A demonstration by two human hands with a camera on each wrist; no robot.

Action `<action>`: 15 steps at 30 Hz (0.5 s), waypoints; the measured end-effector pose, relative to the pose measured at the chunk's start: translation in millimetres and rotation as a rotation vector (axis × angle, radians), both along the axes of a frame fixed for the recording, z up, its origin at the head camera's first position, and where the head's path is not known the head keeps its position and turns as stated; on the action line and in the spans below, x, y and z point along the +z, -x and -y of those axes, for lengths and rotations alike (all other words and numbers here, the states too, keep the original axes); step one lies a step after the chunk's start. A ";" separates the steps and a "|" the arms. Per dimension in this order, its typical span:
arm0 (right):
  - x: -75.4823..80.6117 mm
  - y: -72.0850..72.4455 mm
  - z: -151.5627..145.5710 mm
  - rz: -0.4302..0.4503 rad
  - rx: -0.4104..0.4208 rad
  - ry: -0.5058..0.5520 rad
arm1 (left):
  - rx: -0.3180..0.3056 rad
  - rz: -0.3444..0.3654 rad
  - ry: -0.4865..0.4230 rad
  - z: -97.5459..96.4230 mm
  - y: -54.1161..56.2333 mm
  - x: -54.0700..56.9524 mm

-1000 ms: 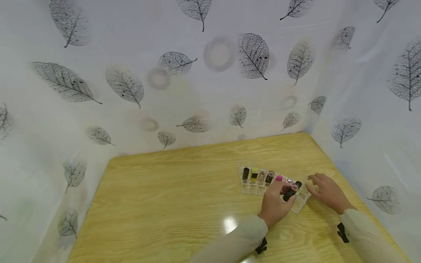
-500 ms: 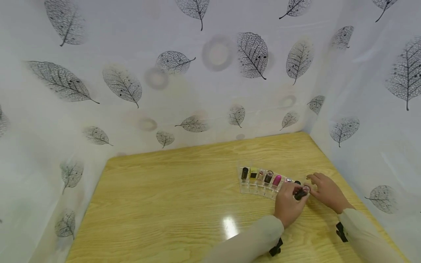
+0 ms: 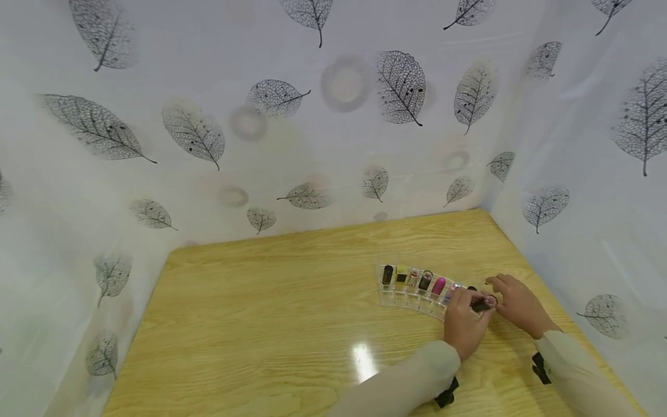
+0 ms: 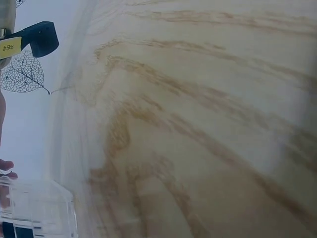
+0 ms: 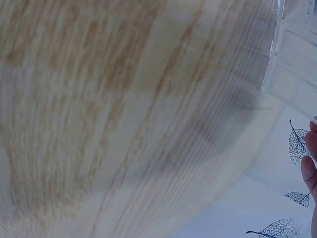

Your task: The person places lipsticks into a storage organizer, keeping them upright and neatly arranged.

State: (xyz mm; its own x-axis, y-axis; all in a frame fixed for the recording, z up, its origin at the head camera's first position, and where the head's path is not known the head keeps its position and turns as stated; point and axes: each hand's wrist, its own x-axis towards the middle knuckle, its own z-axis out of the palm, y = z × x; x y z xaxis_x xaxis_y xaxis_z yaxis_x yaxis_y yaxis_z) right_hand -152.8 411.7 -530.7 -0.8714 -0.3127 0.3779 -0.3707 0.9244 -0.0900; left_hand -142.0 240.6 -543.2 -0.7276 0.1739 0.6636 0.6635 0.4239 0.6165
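My left hand [image 3: 465, 329] pinches a dark lipstick tube [image 3: 480, 305] with a pinkish, ornate end, low over the right part of a clear lipstick holder [image 3: 388, 299]. That curved, stepped holder carries a row of tubes at the back, among them a black one [image 3: 388, 274], a yellow-and-black one [image 3: 400, 274] and a bright pink one [image 3: 439, 285]. My right hand [image 3: 521, 305] grips the holder's right end with thumb and fingertips. In the right wrist view its fingertips [image 5: 309, 168] show beside the holder's transparent corner [image 5: 292, 54]. My left hand hides part of the holder's front.
The wood-grain table [image 3: 271, 313] stretches away to the left of the holder. White sheeting with a leaf print [image 3: 312, 145] encloses the back and sides, its right wall [image 3: 604, 243] close to my right hand. Light glares on the table [image 3: 363, 359].
My left hand has carried the dark lipstick tube rightward and lowered it toward the holder's right end, uncovering the pink tube. My right hand has stayed at that end.
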 end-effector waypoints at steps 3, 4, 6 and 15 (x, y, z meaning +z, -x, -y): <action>0.3 0.1 0.0 -0.008 0.009 0.002 | 0.021 -0.009 -0.004 -4.2 -1.0 -1.4; 0.5 -0.1 0.2 -0.010 0.010 -0.001 | 0.026 -0.004 -0.004 -5.4 -1.7 -1.3; 0.8 -0.7 0.8 -0.007 0.010 -0.005 | 0.030 0.008 -0.005 -7.6 -3.4 -1.5; 0.6 -1.7 2.7 -0.016 -0.005 0.013 | 0.063 0.048 0.018 -12.6 -7.5 -5.2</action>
State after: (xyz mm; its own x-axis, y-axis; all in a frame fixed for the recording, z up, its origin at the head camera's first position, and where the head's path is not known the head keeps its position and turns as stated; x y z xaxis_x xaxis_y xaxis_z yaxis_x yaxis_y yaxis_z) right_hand -151.0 409.0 -530.2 -0.8670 -0.3029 0.3956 -0.3672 0.9251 -0.0964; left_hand -134.5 253.2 -548.4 -0.7687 0.1382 0.6246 0.6048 0.4749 0.6393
